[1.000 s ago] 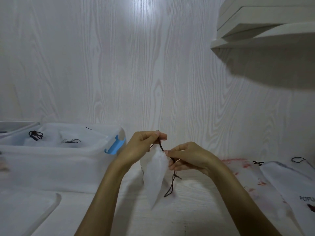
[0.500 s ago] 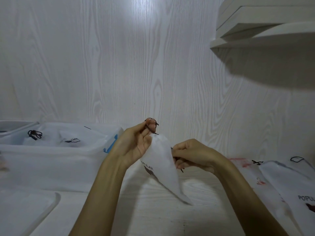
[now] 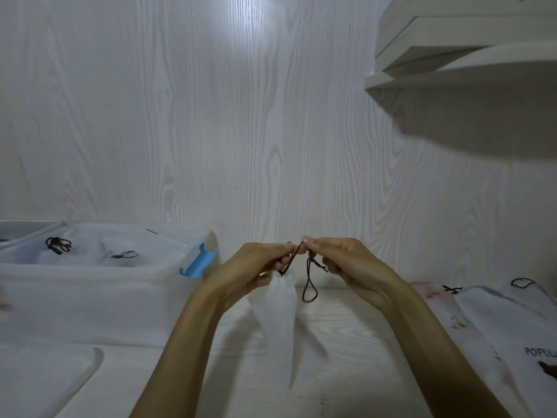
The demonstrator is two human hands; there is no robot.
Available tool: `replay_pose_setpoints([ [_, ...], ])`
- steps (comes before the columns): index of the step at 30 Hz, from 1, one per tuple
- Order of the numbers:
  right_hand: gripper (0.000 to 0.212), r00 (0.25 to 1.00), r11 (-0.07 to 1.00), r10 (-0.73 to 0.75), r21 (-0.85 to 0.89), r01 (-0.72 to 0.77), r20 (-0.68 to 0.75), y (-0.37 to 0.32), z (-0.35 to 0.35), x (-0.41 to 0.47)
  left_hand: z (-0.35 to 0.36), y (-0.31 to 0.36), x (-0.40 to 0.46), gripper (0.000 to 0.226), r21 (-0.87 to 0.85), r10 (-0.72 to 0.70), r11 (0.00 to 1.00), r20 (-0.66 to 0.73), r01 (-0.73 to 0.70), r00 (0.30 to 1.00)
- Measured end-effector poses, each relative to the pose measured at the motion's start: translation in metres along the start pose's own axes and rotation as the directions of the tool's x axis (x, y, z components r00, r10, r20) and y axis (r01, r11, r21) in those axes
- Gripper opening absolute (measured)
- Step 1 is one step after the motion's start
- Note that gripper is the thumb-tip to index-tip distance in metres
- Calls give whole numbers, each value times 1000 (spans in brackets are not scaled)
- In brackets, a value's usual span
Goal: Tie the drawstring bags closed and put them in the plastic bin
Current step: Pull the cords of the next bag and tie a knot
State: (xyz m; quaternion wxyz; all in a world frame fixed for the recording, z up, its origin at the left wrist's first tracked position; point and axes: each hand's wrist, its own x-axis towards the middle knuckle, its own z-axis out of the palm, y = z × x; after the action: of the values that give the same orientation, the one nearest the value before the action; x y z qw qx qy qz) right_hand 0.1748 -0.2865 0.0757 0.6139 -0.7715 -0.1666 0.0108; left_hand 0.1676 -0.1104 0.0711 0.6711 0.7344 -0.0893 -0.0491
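A: Starting at our left, what do we have?
B: We see the clear plastic bin [image 3: 99,297] with its blue latch [image 3: 197,262], standing on the white table [image 3: 346,333] against the wall. Two tied bags [image 3: 90,251] lie inside it, their dark cords knotted. A flat clear lid [image 3: 45,378] lies in front of the bin.

A: And in the middle?
B: Our left hand [image 3: 256,271] pinches the dark drawstring [image 3: 294,254] at the neck of the white drawstring bag [image 3: 278,312], which hangs between our hands above the table. Our right hand [image 3: 349,267] pinches the same cord just beside the left, and a loop of it [image 3: 310,289] dangles below.

A: To our right?
B: More untied bags [image 3: 506,321] lie flat on the table, one printed with letters. A white shelf [image 3: 464,58] juts from the wall above them.
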Motion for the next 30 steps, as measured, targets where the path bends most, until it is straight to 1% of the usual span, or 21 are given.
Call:
replay_pose_setpoints([
  [2, 37, 999, 999, -36, -5, 36, -30, 1, 1, 1, -2, 2, -1, 24, -102, 5, 995, 27, -2, 1000],
  [3, 33, 999, 999, -41, -17, 40, -23, 1, 0, 0, -3, 3, -1, 23, -103, 0, 995, 27, 2, 1000],
  [5, 22, 999, 998, -36, -41, 37, 27, 0, -2, -2, -5, 3, 0, 25, 2, -24, 1000, 12, 24, 1000],
  [8, 16, 997, 999, -34, -37, 36, 67, 0, -1, -3, -3, 1, 1, 19, 168, -33, 985, 32, 27, 999],
  [9, 15, 997, 999, -38, -27, 40, 66, 0, 0, -4, -2, 2, 1, 17, 185, -31, 983, 53, 21, 998],
  [10, 15, 997, 999, -44, -20, 46, 56, 0, 2, -3, -1, 2, 1, 17, 166, -30, 986, 70, 18, 997],
  [12, 18, 998, 998, -58, -25, 59, 28, 0, 3, -2, 0, 3, 1, 18, 76, -37, 997, 98, 29, 995],
  [13, 19, 998, 997, -66, -29, 67, 18, 0, 3, -1, 0, 4, -1, 18, 70, -31, 997, 107, 24, 994],
  [14, 19, 997, 997, -75, -30, 76, 10, 1, 3, -1, -1, 4, -1, 18, 126, -19, 992, 102, 7, 995],
  [15, 18, 996, 996, -85, -27, 85, 4, 1, 3, 0, -2, 4, -2, 18, 227, -1, 974, 99, -21, 995],
  [16, 16, 995, 995, -96, -22, 96, 0, 0, 4, 0, -2, 2, -2, 19, 329, 22, 943, 111, -57, 994],
  [17, 15, 994, 994, -106, -17, 106, -4, -1, 6, -1, -2, 1, -3, 23, 392, 49, 915, 128, -96, 991],
  [20, 11, 993, 993, -119, -3, 119, -24, -3, 15, -1, -3, -2, -2, 38, 402, 122, 901, 126, -163, 985],
  [22, 9, 992, 993, -120, 15, 120, -39, -5, 22, -1, -4, -1, -2, 35, 421, 135, 890, 127, -177, 983],
  [25, 10, 991, 992, -125, 17, 126, -42, -10, 28, -5, -7, 1, -5, 24, 414, 117, 894, 156, -172, 981],
  [27, 16, 988, 991, -130, -54, 126, -86, -12, 25, -5, -11, 2, -10, 28, 371, 97, 913, 208, -170, 973],
  [29, 14, 957, 955, -216, -244, 167, -192, -11, 15, -3, -13, 3, -14, 24, 326, 72, 931, 272, -162, 960],
  [30, 15, 947, 919, -269, -340, 199, -174, -10, 8, -2, -14, 3, -16, 24, 308, 63, 938, 293, -157, 954],
])
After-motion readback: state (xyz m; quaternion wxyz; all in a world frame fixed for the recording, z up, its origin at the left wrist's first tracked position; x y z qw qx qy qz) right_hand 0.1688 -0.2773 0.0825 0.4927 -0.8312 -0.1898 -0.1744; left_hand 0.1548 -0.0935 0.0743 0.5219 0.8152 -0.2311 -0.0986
